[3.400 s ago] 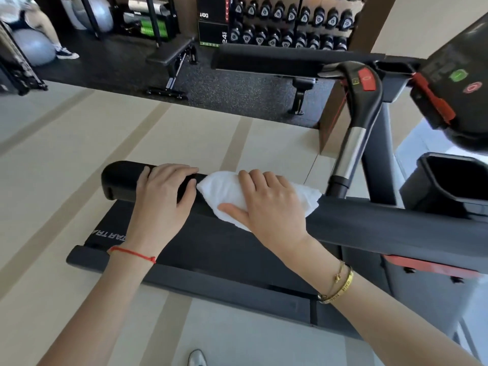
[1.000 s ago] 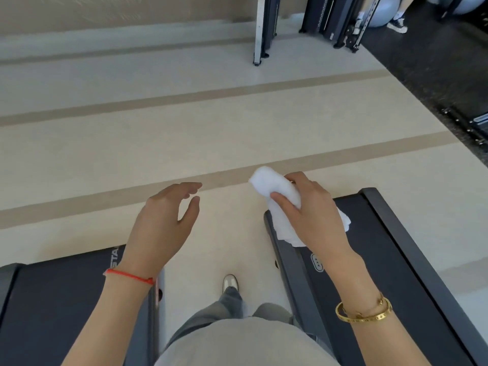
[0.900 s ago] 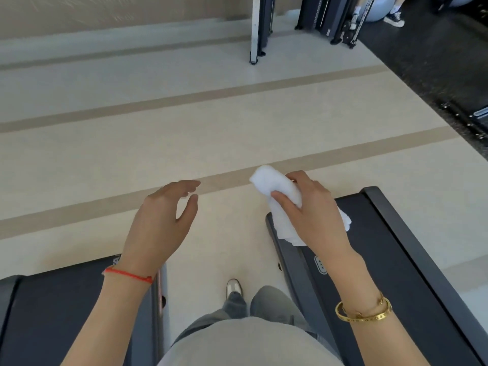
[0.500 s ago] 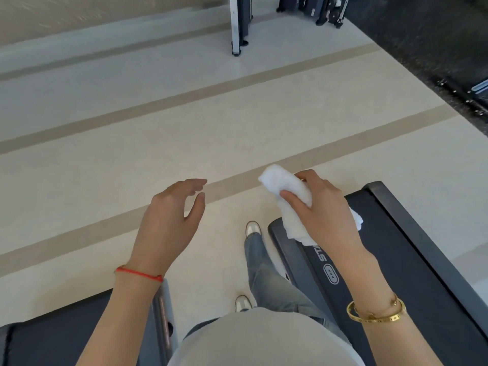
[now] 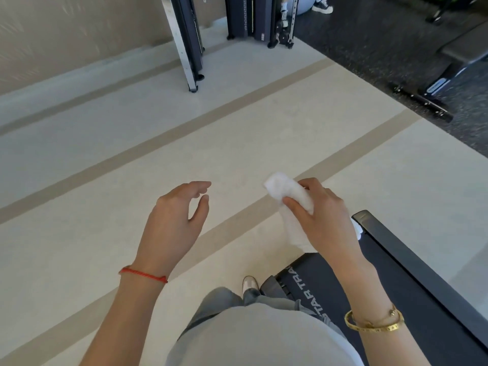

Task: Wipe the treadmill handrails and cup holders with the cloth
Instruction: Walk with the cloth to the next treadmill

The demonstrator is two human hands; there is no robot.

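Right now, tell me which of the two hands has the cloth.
The right hand, the one with gold bangles at its wrist, grips the white cloth. The left hand, with a red string bracelet, hangs open and holds nothing.

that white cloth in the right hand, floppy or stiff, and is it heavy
Probably floppy: the white cloth bunches and droops below the right hand. Likely light, since thumb and fingers alone hold it. Seems unlikely to slip.
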